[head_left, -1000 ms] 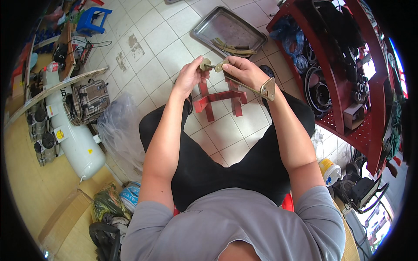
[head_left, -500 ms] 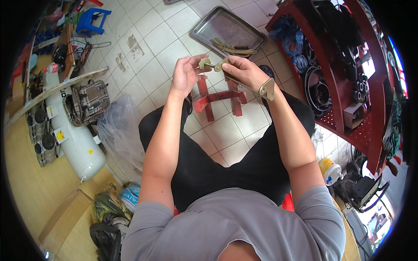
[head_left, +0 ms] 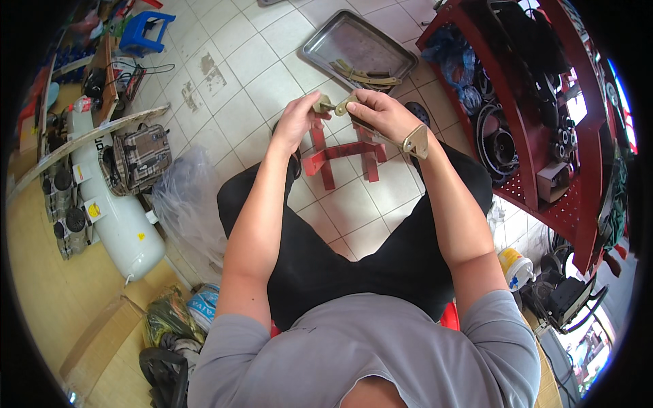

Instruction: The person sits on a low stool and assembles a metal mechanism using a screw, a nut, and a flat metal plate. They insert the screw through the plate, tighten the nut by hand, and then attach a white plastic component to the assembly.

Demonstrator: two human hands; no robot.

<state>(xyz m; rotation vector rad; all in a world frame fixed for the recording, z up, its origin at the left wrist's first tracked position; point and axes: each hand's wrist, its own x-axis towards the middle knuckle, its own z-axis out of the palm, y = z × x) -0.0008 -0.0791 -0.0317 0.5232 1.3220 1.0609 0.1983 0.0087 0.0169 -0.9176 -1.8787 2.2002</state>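
Note:
My left hand (head_left: 296, 121) pinches a small yellowish metal fitting (head_left: 321, 103) between thumb and fingers. From the fitting a short dark pin (head_left: 332, 107) reaches toward a rounded, yellowish end with a hole. That end belongs to a long yellowish metal bracket (head_left: 415, 141), which my right hand (head_left: 384, 112) grips. The bracket runs beneath my right palm, and its far end, a flat plate with holes, lies by my right wrist. My fingers hide much of its middle. Both hands are above a red metal stand (head_left: 347, 151) on the floor.
Ahead, a metal tray (head_left: 325, 42) holds several curved yellowish pieces (head_left: 367, 75). A red shelf rack (head_left: 527, 160) with belts and parts stands at right. At left are a white tank (head_left: 119, 228), a plaid bag (head_left: 139, 160), clear plastic (head_left: 187, 190) and a blue stool (head_left: 145, 32).
My left hand has closed its spread fingers on the small fitting and tilted slightly inward. The bracket's plate end has turned a little by my right wrist; the right hand barely moved.

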